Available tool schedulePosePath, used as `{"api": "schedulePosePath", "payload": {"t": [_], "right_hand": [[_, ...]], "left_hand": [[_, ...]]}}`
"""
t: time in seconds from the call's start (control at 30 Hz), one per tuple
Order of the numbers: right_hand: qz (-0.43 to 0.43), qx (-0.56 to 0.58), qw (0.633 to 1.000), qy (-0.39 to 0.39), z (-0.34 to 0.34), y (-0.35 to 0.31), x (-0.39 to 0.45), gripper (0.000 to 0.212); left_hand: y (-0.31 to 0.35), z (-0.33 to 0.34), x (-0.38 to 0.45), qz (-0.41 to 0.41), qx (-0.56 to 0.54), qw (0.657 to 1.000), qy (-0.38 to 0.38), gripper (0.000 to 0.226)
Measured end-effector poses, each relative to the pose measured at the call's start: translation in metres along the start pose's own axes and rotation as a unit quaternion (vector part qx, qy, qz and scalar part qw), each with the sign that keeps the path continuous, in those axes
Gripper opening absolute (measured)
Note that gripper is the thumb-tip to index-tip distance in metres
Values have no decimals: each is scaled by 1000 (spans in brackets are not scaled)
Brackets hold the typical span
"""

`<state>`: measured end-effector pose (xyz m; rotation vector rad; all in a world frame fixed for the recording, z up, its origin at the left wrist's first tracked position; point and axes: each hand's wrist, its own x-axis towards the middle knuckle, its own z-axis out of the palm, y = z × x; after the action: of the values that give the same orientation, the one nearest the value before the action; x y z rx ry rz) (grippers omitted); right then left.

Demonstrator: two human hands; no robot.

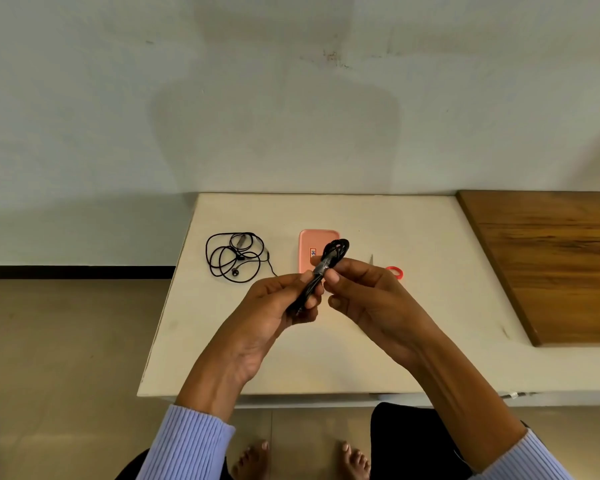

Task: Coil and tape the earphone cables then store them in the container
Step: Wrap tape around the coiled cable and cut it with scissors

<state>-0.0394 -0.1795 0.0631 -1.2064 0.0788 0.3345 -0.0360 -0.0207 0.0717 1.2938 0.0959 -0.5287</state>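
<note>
The red scissors (pixel 394 271) are mostly hidden behind the right hand (pixel 368 299); only one round handle loop and a thin blade tip peek out. The pink container (pixel 317 249) is partly covered by the black bundle, and its small label is too blurry to read. Any tape roll cannot be made out.

The coiled earphone cable (pixel 323 271) is a long, thin black bundle with a loopy top and a shiny clear band of tape around its middle. It is held up in the air above the white table (pixel 413 323), in front of the container. A second, loose earphone cable (pixel 234 256) lies in messy rings on the table, to the left of the container. The container is smooth with rounded corners. A brown wooden board (pixel 551 258) with a streaky grain sits on the right.

The left hand (pixel 274 313) grips the bundle's lower part, fingers curled around it. The right hand pinches the taped middle with thumb and fingertips. Both wrists are bent inward, with ribbed lilac sleeves pushed back.
</note>
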Motion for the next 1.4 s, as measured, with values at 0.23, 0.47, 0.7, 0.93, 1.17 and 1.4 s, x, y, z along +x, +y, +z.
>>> {"api": "schedulePosePath", "payload": {"t": [0.23,0.47,0.7,0.93,1.17,1.4], "right_hand": [[-30,-150,987,50,-1,6,1,27],[-67,-82,994,39,0,7,4,21],[-87,-32,996,5,2,11,7,22],[-54,-36,997,-47,8,9,8,26],[-79,-82,993,25,8,12,11,45],[-35,-89,994,56,11,18,18,35]], "left_hand": [[-6,0,1,47,221,974,15,47],[-2,5,2,34,26,998,-41,45],[2,3,1,12,-45,996,-72,46],[0,-2,1,4,-63,995,-81,42],[-7,-10,4,81,223,967,94,32],[-7,-35,5,111,143,940,289,19]]}}
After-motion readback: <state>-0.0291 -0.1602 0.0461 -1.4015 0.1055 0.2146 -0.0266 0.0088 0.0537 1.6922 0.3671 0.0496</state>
